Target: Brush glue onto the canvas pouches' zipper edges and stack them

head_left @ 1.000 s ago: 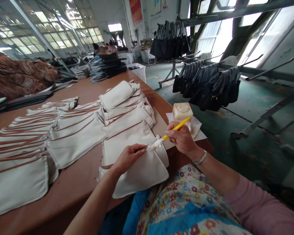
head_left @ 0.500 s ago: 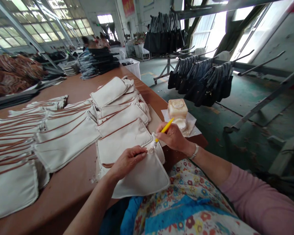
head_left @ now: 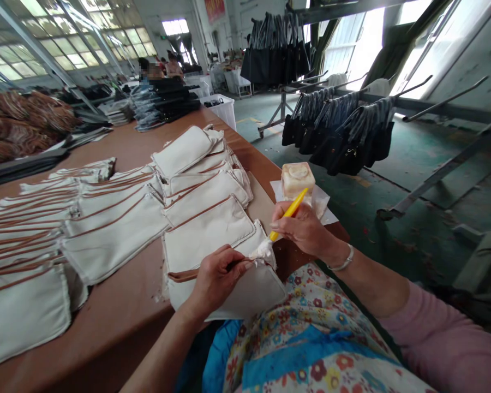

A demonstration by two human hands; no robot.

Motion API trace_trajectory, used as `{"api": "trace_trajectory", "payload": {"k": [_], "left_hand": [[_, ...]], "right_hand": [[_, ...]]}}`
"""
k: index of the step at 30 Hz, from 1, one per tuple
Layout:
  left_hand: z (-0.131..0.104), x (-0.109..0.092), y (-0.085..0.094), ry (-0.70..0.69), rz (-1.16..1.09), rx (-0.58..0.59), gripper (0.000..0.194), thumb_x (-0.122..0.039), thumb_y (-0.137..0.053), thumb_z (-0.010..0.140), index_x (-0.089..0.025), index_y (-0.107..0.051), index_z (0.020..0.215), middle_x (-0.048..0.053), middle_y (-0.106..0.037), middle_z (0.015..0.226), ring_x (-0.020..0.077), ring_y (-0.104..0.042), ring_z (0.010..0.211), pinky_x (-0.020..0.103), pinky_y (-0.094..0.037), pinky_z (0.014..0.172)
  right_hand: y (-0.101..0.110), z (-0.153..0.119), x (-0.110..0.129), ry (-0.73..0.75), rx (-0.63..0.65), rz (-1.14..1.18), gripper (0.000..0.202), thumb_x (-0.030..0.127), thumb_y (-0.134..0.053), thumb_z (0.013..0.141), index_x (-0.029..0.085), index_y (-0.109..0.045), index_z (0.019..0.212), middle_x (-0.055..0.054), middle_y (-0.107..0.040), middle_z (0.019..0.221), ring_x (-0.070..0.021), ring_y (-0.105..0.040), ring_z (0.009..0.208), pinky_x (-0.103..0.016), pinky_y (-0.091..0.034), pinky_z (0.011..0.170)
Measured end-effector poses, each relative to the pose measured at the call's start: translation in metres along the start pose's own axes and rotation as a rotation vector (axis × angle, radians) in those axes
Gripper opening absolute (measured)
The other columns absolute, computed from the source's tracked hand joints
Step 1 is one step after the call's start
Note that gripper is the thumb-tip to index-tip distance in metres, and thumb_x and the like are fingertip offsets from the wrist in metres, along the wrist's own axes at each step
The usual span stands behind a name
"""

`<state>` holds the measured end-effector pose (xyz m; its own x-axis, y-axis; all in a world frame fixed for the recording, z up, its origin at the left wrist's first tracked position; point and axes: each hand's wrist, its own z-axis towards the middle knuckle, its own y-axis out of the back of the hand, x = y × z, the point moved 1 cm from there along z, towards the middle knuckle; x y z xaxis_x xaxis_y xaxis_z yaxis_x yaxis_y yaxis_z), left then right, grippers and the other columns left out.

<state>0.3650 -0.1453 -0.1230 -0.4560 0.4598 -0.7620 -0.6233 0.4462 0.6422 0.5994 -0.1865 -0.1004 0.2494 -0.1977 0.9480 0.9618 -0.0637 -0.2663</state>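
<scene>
My right hand (head_left: 300,225) grips a brush (head_left: 289,212) by its yellow handle. White paste coats the bristles, which touch the brown-edged rim of a white pouch-like panel (head_left: 245,295) close to my body. With thumb and fingers closed, my left hand (head_left: 221,275) pinches that rim just left of the bristles. Beneath and beyond lie more white panels (head_left: 208,232) with brown edging, overlapping in a row. A block-shaped tub (head_left: 298,179), its top smeared with white, stands on white paper (head_left: 330,215) past my right hand.
More white panels (head_left: 114,232) fan out in rows across the brown table (head_left: 126,305). Dark stacked pieces (head_left: 169,101) and a white bin (head_left: 223,112) are farther back. Black bags (head_left: 343,136) hang on a metal rack at right. A floral apron (head_left: 319,327) covers my lap.
My right hand and the brush have moved right and slightly back toward me along the rim. The front panel's edge is lifted more, and my left fingers have closed tighter on it.
</scene>
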Motion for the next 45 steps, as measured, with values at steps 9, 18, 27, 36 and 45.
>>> {"api": "trace_trajectory", "payload": {"k": [9,18,27,36,45], "left_hand": [[-0.023,-0.002,0.015,0.013,0.124,-0.157,0.02,-0.039,-0.063,0.089,-0.024,-0.071,0.08,0.005,-0.065,0.076,0.016,-0.061,0.068,0.027,-0.046,0.062],[-0.045,-0.002,0.182,0.071,0.709,-0.482,0.029,-0.049,-0.059,0.089,-0.024,-0.073,0.086,0.001,-0.068,0.079,0.0152,-0.06,0.068,0.025,-0.044,0.063],[0.089,0.112,0.284,0.22,0.945,-0.486,0.039,-0.041,-0.052,0.092,-0.012,-0.068,0.112,0.011,-0.069,0.107,0.0231,-0.06,0.097,0.032,-0.042,0.09],[0.139,0.115,0.057,0.143,0.785,-0.063,0.035,-0.044,-0.055,0.092,-0.024,-0.067,0.118,0.01,-0.066,0.116,0.0259,-0.06,0.108,0.032,-0.044,0.089],[0.178,0.113,0.038,0.339,0.742,0.022,0.037,-0.053,-0.057,0.086,-0.019,-0.07,0.095,0.013,-0.074,0.098,0.0261,-0.067,0.09,0.031,-0.044,0.073]], "right_hand": [[-0.023,-0.011,0.003,-0.049,-0.04,0.05,0.017,0.025,-0.073,0.075,0.019,-0.061,0.066,0.006,-0.04,0.047,-0.0072,-0.03,0.042,-0.022,-0.019,0.039],[0.032,-0.026,-0.018,-0.186,-0.394,0.192,0.016,0.027,-0.081,0.069,0.024,-0.065,0.068,0.001,-0.034,0.045,-0.0095,-0.029,0.038,-0.027,-0.014,0.033],[0.048,-0.056,-0.04,-0.238,-0.511,0.216,0.025,0.029,-0.083,0.069,0.023,-0.06,0.061,0.001,-0.033,0.047,-0.0086,-0.028,0.039,-0.027,-0.02,0.033],[0.056,-0.057,-0.021,-0.149,-0.503,0.205,0.023,0.023,-0.076,0.076,0.018,-0.059,0.062,0.005,-0.035,0.045,-0.0059,-0.028,0.038,-0.021,-0.019,0.038],[0.076,-0.07,-0.01,-0.002,-0.554,0.159,0.02,0.023,-0.075,0.079,0.017,-0.061,0.067,0.005,-0.039,0.045,-0.0062,-0.031,0.039,-0.022,-0.018,0.039]]}}
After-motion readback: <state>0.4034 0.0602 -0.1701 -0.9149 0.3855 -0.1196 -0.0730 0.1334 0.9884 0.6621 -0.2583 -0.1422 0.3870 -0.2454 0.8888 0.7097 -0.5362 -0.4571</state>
